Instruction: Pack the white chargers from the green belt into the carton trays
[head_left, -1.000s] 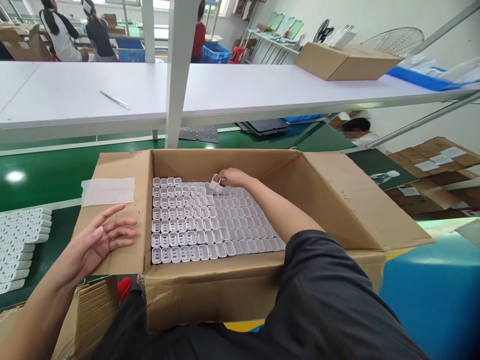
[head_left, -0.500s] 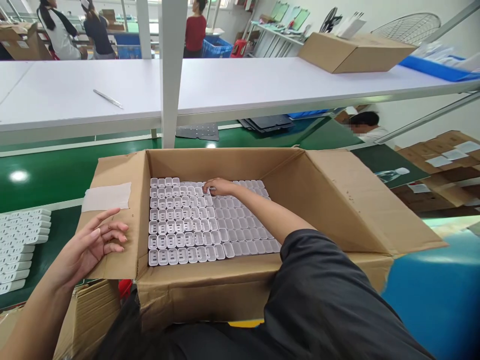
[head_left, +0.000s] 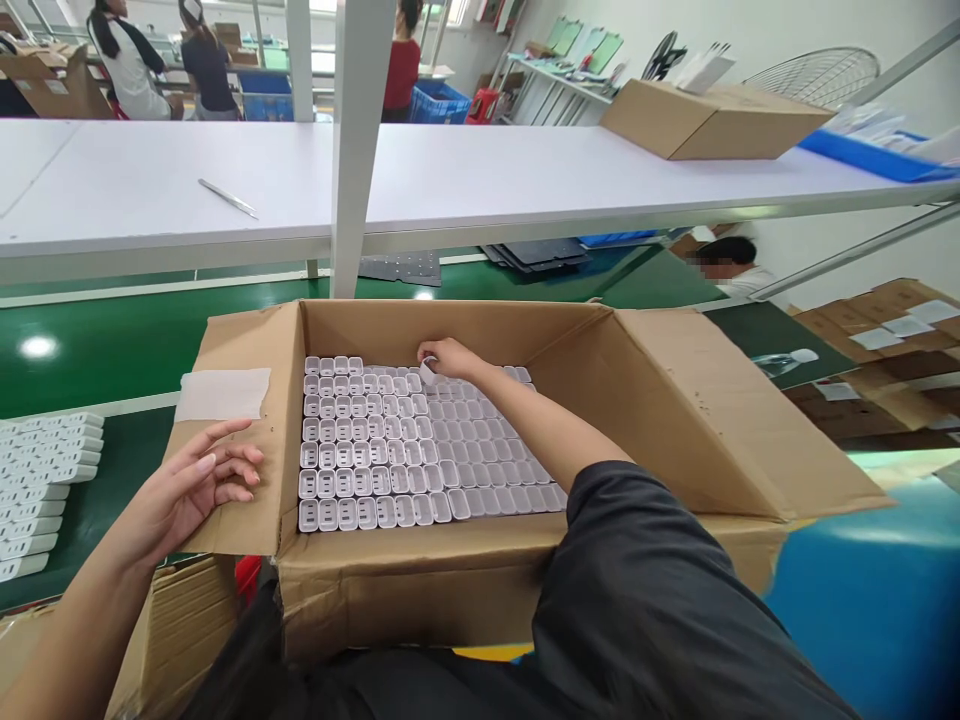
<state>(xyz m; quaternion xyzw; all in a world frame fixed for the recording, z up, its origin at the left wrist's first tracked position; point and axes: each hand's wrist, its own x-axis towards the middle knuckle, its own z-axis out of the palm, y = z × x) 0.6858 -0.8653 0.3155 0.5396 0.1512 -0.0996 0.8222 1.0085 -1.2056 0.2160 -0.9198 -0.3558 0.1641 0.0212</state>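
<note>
Carton of brown cardboard [head_left: 375,328] stands before you with its flaps folded outward, and your right hand [head_left: 452,358] reaches inside it, near the far wall. The fingers of this hand are narrow: they pinch one small white plastic cup of rounded-square shape [head_left: 428,372]. The pinched cup appears tilted, and it is just beside the right end of the second row from the far wall. Bright rows of small white plastic cups [head_left: 365,454] fill the left part of the carton, close together, hollow side up. To the right of them, a greyer layer of similar cups [head_left: 487,445] seems to lie lower.

Your left hand [head_left: 206,478] holds nothing that I can see; its fingers are loosely spread over the left cardboard flap [head_left: 255,330], near the strip of white tape [head_left: 223,396]. Whether it touches the flap, I cannot tell. Farther left, stacked white plastic pieces [head_left: 49,460] rest on the dark green table [head_left: 124,450].

In my judgement, the step in hand is adding this cup to its row, although I cannot exclude that you are lifting it out. If you are placing it, the next move calls for levelling the cup, lowering it against its neighbour, and loosening the fingers only when its base is supported.
</note>
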